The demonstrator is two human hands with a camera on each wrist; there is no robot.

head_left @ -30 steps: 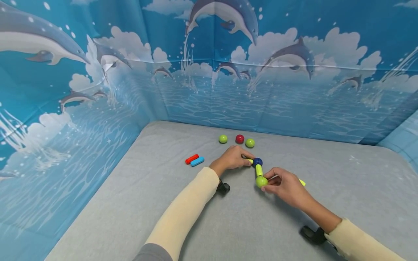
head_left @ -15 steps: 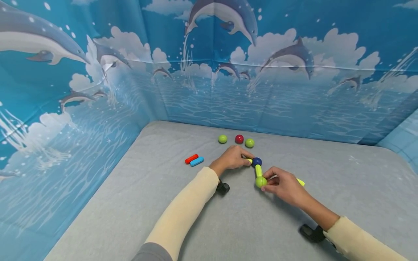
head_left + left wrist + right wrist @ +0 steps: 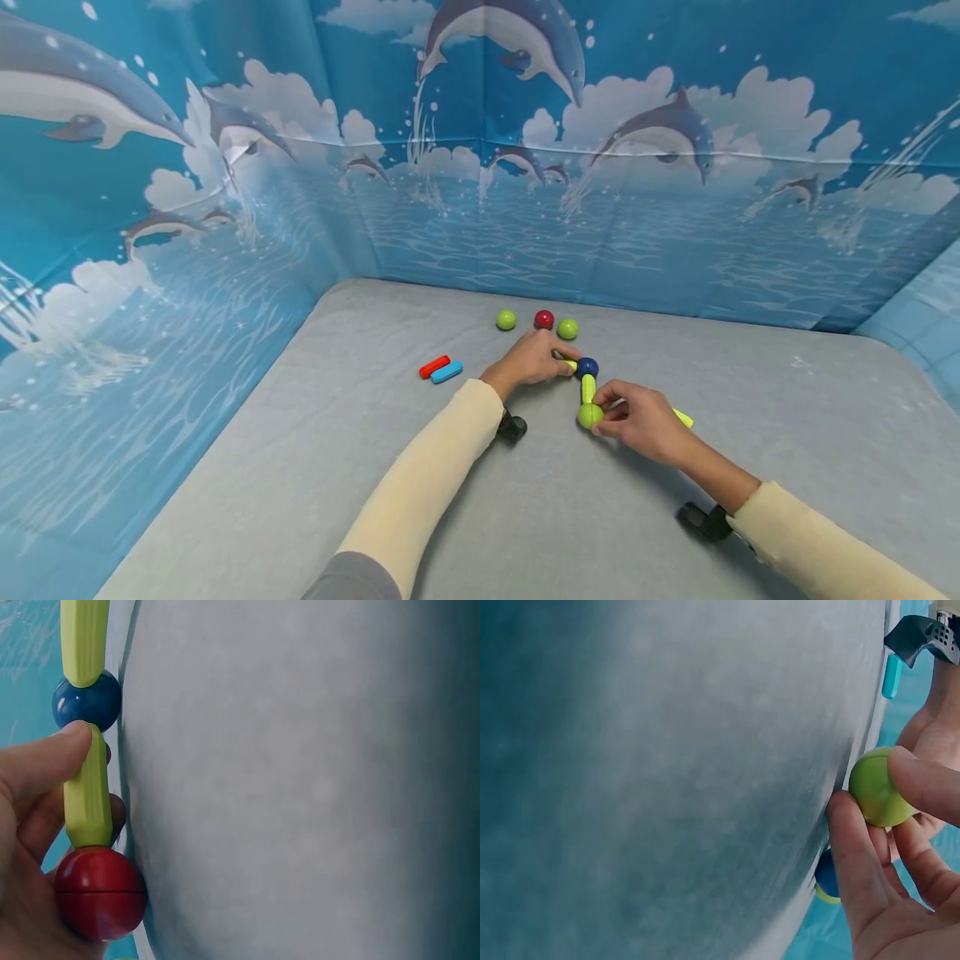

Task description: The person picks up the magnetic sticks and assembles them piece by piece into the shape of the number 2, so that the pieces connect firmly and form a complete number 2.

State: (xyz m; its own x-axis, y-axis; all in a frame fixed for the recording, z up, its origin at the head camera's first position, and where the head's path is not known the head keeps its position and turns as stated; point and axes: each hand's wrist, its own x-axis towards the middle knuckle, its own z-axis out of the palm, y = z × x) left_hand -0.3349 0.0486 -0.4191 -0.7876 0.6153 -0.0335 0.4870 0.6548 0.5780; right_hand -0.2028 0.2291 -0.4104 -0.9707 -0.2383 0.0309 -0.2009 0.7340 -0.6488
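My left hand [image 3: 536, 360] pinches a yellow-green toy building stick [image 3: 90, 802] between thumb and fingers. A blue ball [image 3: 86, 701] joins one end of that stick, and a red ball [image 3: 100, 896] meets the other, close to the palm. From the blue ball a second yellow-green stick [image 3: 588, 389] runs toward me and ends at a green ball [image 3: 590, 416]. Thumb and fingers of my right hand [image 3: 637, 421] hold this green ball, also seen large in the right wrist view. In the head view, the left hand hides the red ball of the chain.
Two loose green balls [image 3: 506, 320] and a loose red ball [image 3: 543, 319] sit toward the back of the grey surface [image 3: 525, 517]. A red stick [image 3: 434, 367] and a blue stick [image 3: 447, 372] lie left. Beyond the right hand shows another yellow-green stick [image 3: 683, 418]. Dolphin-print cloth [image 3: 480, 233] encloses the surface.
The head view has shifted slightly. My right hand and the green ball have moved a little left, and the stick between the blue and green balls stands straighter. Both hands keep their hold.
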